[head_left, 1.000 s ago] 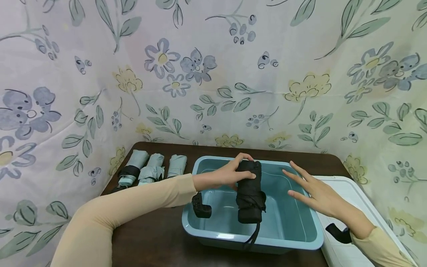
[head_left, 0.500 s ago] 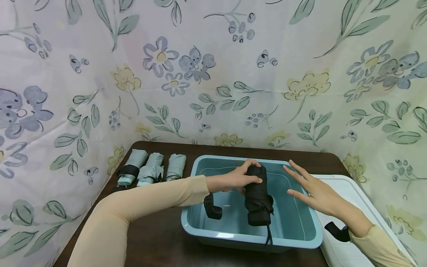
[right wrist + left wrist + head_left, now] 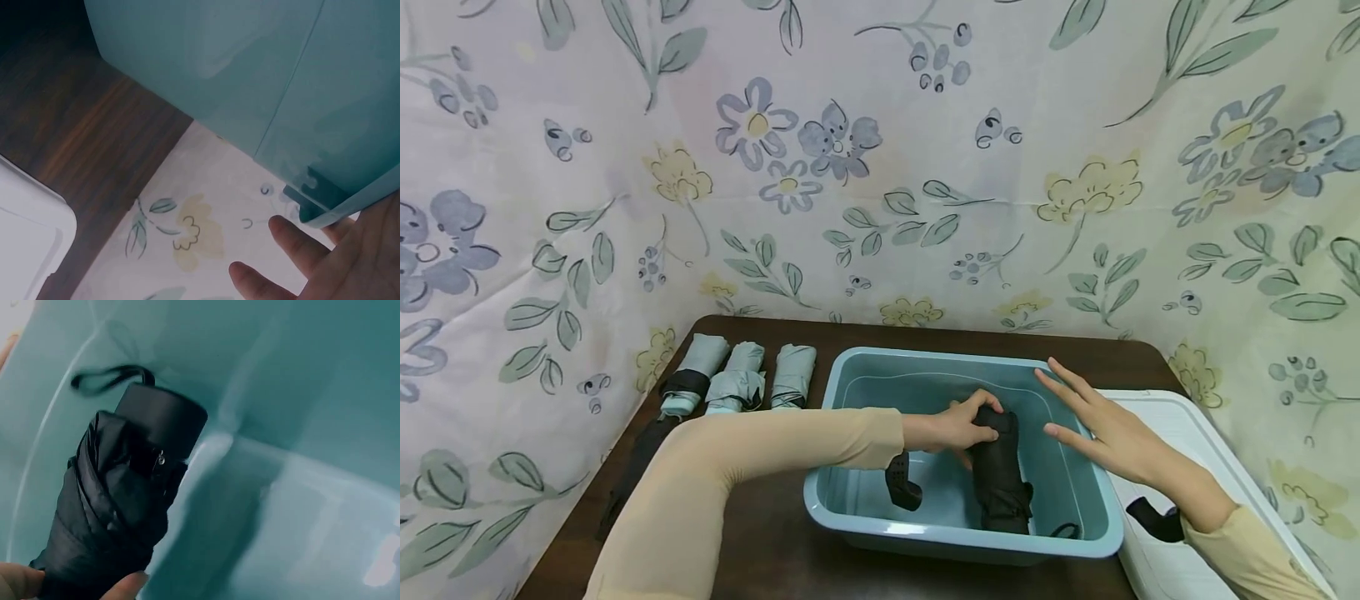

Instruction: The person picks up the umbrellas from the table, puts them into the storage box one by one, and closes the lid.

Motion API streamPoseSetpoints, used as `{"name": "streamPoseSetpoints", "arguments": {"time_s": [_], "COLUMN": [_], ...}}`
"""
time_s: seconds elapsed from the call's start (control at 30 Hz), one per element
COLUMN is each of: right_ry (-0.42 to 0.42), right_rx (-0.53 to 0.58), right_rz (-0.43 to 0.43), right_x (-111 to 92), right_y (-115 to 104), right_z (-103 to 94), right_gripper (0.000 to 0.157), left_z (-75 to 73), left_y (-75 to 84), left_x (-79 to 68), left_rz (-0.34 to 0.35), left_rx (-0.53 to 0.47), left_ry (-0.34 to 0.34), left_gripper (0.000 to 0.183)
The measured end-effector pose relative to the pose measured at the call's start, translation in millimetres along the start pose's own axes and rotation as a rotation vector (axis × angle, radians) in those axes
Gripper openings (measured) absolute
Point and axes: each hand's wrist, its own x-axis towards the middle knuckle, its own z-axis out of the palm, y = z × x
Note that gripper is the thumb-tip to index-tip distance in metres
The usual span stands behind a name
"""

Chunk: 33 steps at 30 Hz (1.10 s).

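Note:
My left hand (image 3: 958, 427) grips one end of a black folded umbrella (image 3: 1000, 475) inside the light blue plastic bin (image 3: 925, 531). The umbrella slants with its handle end toward the bin's front, and its wrist strap lies near the front right corner. In the left wrist view, thumb and fingertip straddle the wrapped canopy of the umbrella (image 3: 112, 506), below its handle. Over the bin's right rim, my right hand (image 3: 1108, 435) is spread with straight fingers and holds nothing. The right wrist view shows that hand (image 3: 350, 262) close by the rim.
Light blue folded umbrellas (image 3: 696, 375), several in a row, lie left of the bin on the dark wooden table (image 3: 760, 533). A black item (image 3: 643, 458) is partly hidden by the left sleeve. A white lid (image 3: 1165, 417) lies at right. Floral cloth hangs behind.
My left hand has carried the black umbrella to the right and lower into the bin; its strap no longer hangs over the front rim. The right hand stays nearly still.

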Motion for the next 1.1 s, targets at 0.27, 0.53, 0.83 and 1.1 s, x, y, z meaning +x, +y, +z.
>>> {"name": "streamPoseSetpoints", "arguments": {"time_s": [0.27, 0.53, 0.83, 1.1], "right_ry": [0.017, 0.003, 0.005, 0.005], "right_rx": [0.003, 0.010, 0.018, 0.031], "right_rz": [-0.018, -0.016, 0.002, -0.005], "right_x": [2.8, 3.6, 2.3, 2.2], "right_y": [-2.1, -3.1, -1.4, -0.9], "right_z": [-1.0, -2.1, -2.9, 1.9], "right_gripper": [0.067, 0.066, 0.066, 0.065], "left_z": [20.1, 32.4, 40.8, 41.6], "left_y": [-0.8, -4.3, -12.9, -14.8], "left_x": [13.1, 19.4, 28.6, 28.2], "left_rz": [-0.024, -0.056, -0.072, -0.117], "left_rx": [-0.021, -0.037, -0.004, 0.046], "left_ry": [0.051, 0.091, 0.168, 0.174], "left_gripper": [0.021, 0.021, 0.023, 0.027]}}
